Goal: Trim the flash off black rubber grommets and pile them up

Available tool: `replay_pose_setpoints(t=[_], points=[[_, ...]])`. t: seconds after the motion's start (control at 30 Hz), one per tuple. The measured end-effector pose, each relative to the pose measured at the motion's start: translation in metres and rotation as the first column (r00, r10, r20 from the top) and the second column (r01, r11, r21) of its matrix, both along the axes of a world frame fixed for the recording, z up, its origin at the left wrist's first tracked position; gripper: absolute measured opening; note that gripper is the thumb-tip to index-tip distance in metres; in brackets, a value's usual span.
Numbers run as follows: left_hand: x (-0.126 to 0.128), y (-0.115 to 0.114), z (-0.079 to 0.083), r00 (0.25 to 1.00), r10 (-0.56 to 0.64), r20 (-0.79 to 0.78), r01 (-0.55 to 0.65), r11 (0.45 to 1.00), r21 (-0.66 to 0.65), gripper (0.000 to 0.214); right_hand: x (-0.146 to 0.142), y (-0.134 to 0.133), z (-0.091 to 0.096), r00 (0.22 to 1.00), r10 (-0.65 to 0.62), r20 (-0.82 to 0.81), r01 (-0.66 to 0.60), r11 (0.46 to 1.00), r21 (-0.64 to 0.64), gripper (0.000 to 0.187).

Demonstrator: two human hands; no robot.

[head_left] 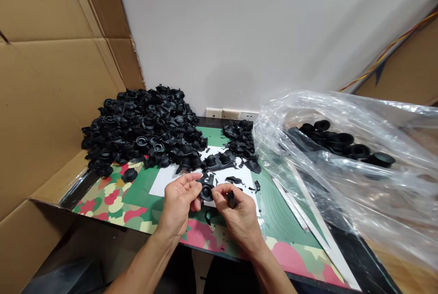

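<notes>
Fingers of the left hand (178,200) are clamped on a black rubber part (206,190), held just above the white sheet (164,183) on the table (362,262); the right hand (239,214) pinches the same part's near edge, with a small black piece (232,199) tucked in its fingers, though whether scrap or tool I cannot tell; a big heap (143,125) of similar parts lies at the back left against the cardboard (51,102); torn black scraps (241,141) litter the sheet and the green mat (273,202); only a handful of parts (342,141) sit in the clear plastic bag (342,184) on the right; judging by heap against bag, most of the work seems left.
</notes>
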State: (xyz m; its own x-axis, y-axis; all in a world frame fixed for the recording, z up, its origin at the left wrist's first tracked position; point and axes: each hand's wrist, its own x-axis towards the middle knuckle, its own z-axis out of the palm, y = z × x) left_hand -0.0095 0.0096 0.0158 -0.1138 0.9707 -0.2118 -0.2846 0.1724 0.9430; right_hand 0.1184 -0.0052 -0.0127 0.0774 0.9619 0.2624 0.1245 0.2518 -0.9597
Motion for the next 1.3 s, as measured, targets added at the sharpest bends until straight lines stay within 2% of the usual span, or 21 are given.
replay_pose_setpoints(t=[0.27, 0.43, 0.6, 0.77, 0.87, 0.97, 1.07, 1.2, 1.3], points=[[-0.001, 0.0, 0.004, 1.0, 0.015, -0.013, -0.015, 1.0, 0.012, 0.04, 0.006, 0.003, 0.005, 0.991, 0.078, 0.105, -0.076, 0.997, -0.021, 0.018], [-0.001, -0.001, 0.005, 0.999, 0.018, -0.035, -0.016, 0.999, 0.04, 0.039, 0.006, 0.005, 0.005, 0.98, 0.086, 0.18, -0.091, 0.996, 0.015, 0.016], [0.001, -0.004, 0.005, 0.996, 0.014, -0.085, -0.008, 0.998, 0.067, 0.036, 0.005, 0.007, 0.005, 0.942, 0.018, 0.335, -0.079, 0.982, 0.17, 0.014], [0.004, -0.003, 0.004, 0.997, 0.008, -0.077, -0.002, 0.997, 0.08, 0.037, 0.003, 0.006, 0.004, 0.864, -0.156, 0.478, -0.056, 0.915, 0.4, 0.012], [0.004, -0.002, 0.004, 1.0, -0.01, -0.027, 0.012, 0.998, 0.067, 0.037, 0.0, 0.003, 0.003, 0.869, -0.225, 0.44, -0.006, 0.886, 0.464, 0.014], [0.004, -0.001, 0.006, 0.999, -0.04, 0.007, 0.039, 0.998, 0.043, 0.036, -0.004, 0.0, 0.0, 0.928, -0.211, 0.308, 0.069, 0.907, 0.414, 0.015], [0.003, -0.001, 0.008, 0.999, -0.048, 0.019, 0.047, 0.998, 0.03, 0.037, -0.006, -0.002, -0.004, 0.951, -0.209, 0.228, 0.112, 0.92, 0.375, 0.015], [0.001, -0.001, 0.008, 0.999, -0.033, -0.002, 0.033, 0.999, 0.043, 0.036, -0.004, -0.002, -0.005, 0.925, -0.219, 0.312, 0.042, 0.873, 0.486, 0.015], [-0.001, 0.0, 0.007, 0.999, -0.036, -0.039, 0.039, 0.998, 0.057, 0.035, 0.0, 0.0, -0.005, 0.87, -0.235, 0.434, -0.038, 0.845, 0.533, 0.016]])
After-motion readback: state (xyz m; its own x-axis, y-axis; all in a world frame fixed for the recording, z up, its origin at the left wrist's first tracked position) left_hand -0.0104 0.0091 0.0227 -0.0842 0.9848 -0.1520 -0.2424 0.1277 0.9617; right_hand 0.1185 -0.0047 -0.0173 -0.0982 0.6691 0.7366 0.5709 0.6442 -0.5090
